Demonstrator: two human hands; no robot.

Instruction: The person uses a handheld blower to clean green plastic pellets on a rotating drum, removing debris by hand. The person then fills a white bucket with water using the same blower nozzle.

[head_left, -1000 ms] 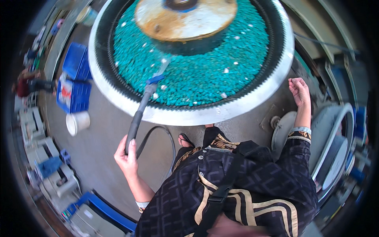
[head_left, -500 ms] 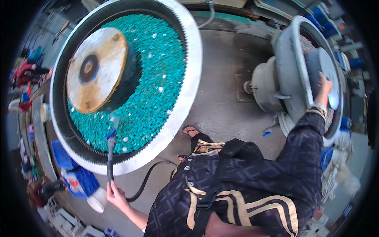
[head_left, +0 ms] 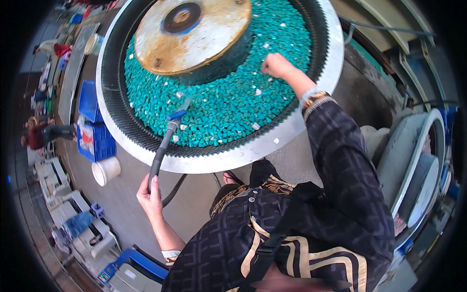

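My left hand (head_left: 151,197) is closed around a dark rubber hose (head_left: 159,155) with a blue valve (head_left: 177,115) near its tip. The hose reaches over the rim of a large round vibrating tub (head_left: 209,164), and a thin spray seems to leave its end. Teal-green stones (head_left: 228,117) mixed with a few white pieces fill the ring-shaped trough around a rust-stained white centre cover (head_left: 204,41). My right hand (head_left: 278,65) is just over the stones on the right side, with its fingers curled together. Whatever they hold, if anything, is hidden.
A second grey tub machine (head_left: 406,168) stands tilted-looking at the right. Blue crates (head_left: 97,141) and a white bucket (head_left: 106,170) sit on the floor at the left. Farther left are a person (head_left: 39,134) and several grey machines (head_left: 92,233).
My right hand has left the grey machine's centre cover and come over the teal stones. The view has turned right, nearer the stone-filled tub. My left hand keeps hold of the hose.
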